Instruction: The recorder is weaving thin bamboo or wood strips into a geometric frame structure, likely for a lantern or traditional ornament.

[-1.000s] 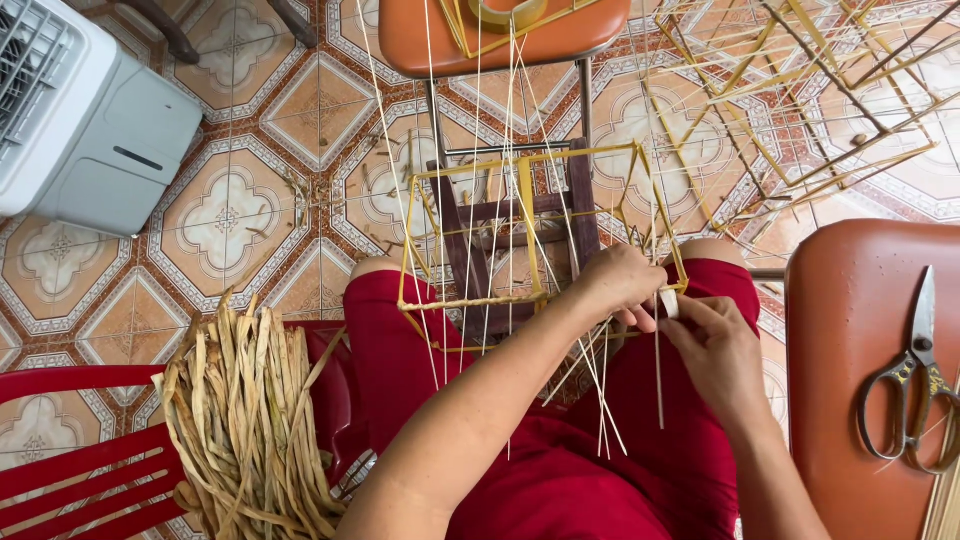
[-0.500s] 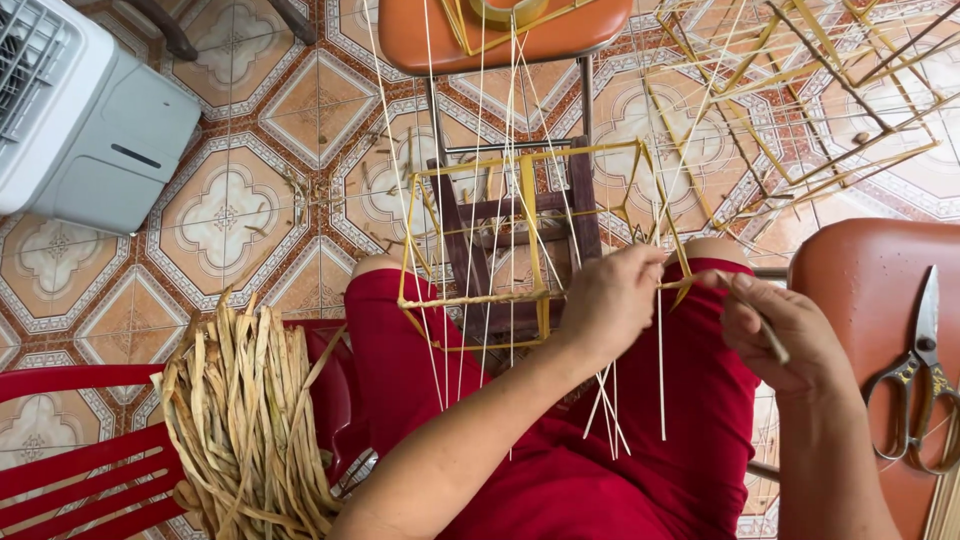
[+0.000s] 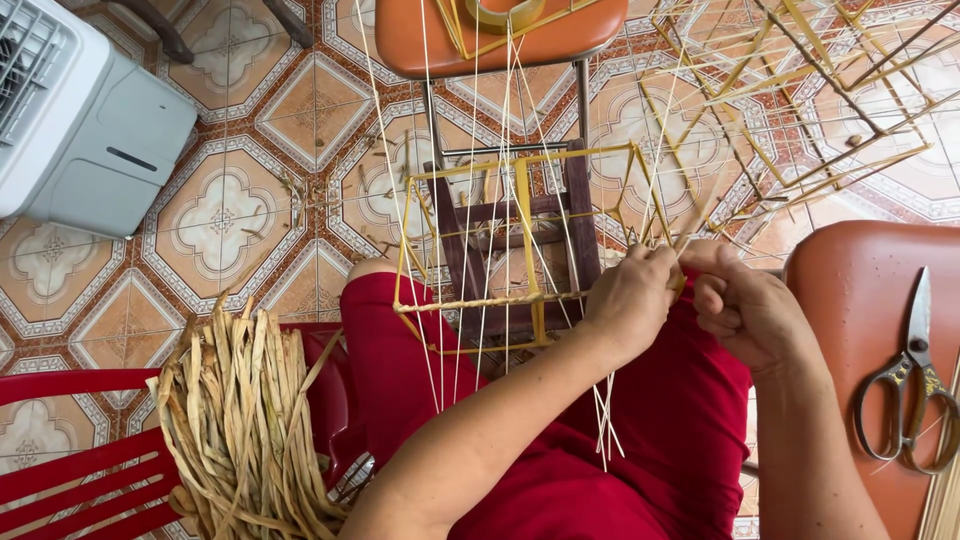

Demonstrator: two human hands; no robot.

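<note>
Here frame (image 3: 520, 250) corner pinched between both hands' fingers (image 3: 655, 262)

patterned tile floor (image 3: 240, 215) — orange chairs (image 3: 500, 35)

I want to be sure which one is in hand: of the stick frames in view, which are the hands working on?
The frame over the lap. The left hand and right hand meet at its right corner; the other frames lie on the floor, untouched.
</note>
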